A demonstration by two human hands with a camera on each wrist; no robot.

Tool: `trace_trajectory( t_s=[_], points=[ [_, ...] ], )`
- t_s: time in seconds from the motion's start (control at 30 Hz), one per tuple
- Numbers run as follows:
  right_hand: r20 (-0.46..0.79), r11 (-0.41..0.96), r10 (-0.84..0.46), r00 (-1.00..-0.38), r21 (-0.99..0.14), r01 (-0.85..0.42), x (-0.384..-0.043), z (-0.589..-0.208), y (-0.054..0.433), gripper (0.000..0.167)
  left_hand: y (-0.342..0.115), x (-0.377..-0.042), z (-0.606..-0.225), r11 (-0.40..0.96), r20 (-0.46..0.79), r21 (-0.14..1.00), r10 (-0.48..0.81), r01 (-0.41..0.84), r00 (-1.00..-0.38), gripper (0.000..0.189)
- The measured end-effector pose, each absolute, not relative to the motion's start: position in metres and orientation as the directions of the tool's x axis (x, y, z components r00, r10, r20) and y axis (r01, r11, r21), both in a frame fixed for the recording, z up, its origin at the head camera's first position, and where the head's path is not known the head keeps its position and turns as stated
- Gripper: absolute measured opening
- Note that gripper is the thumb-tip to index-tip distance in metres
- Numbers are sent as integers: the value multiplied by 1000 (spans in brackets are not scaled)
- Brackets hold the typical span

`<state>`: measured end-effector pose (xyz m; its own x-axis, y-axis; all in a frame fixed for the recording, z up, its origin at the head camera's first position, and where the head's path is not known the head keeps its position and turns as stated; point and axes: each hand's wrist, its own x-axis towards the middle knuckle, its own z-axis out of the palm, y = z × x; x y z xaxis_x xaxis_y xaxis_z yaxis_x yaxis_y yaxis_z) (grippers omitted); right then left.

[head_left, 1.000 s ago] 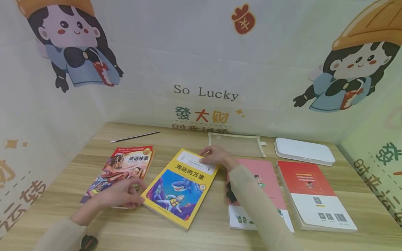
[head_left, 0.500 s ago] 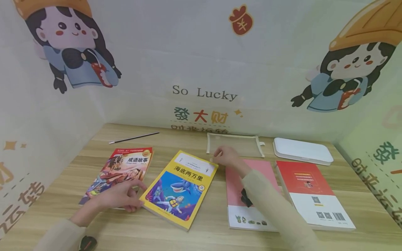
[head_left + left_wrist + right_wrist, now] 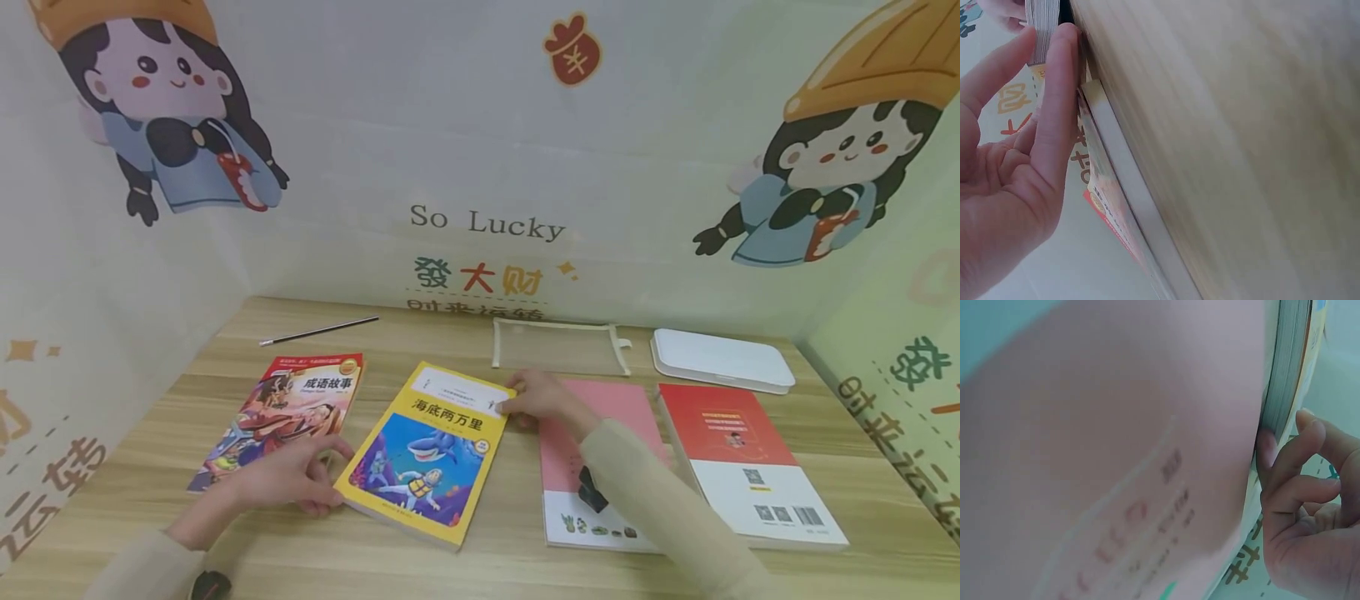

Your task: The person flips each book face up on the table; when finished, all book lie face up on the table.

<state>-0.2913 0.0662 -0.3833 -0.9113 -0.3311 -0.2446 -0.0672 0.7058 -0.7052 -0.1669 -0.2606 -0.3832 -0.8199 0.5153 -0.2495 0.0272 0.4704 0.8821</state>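
A yellow book (image 3: 423, 454) with a shark and diver on its cover lies slightly turned in the middle of the wooden table. My left hand (image 3: 288, 479) pinches its lower left corner; in the left wrist view the thumb and a finger stand on either side of the page block (image 3: 1042, 31). At the upper right corner my right hand (image 3: 551, 402) holds the same book, thumb on the cover and a fingertip at its underside in the right wrist view. Partly behind the left hand lies a story book (image 3: 277, 417) with a red top band. My right forearm crosses a pink book (image 3: 600, 408).
Farther right lies a red and white book (image 3: 750, 467), back cover up. Along the back of the table (image 3: 502, 567) are a pencil (image 3: 322, 331), a mesh zip pouch (image 3: 558, 346) and a white case (image 3: 723, 360). A printed cloth (image 3: 480, 150) hangs behind.
My right hand let go of the yellow book's top, drew off to the right, then took hold at the upper right corner. The book has turned slightly counterclockwise. My left hand stays at its corner.
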Motion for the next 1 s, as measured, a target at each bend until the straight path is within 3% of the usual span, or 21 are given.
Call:
trace_trajectory(
  t_s=[0.33,1.0],
  points=[
    [-231,673,-377,-897,-733,-94,-301,-386,50,56,-251,-162,-381,483,-310,874,462,-57,-831,63],
    [-244,666,-375,-894,-742,-77,-310,-385,34,60,-243,-156,-378,557,-327,829,400,-57,-856,60]
  ],
)
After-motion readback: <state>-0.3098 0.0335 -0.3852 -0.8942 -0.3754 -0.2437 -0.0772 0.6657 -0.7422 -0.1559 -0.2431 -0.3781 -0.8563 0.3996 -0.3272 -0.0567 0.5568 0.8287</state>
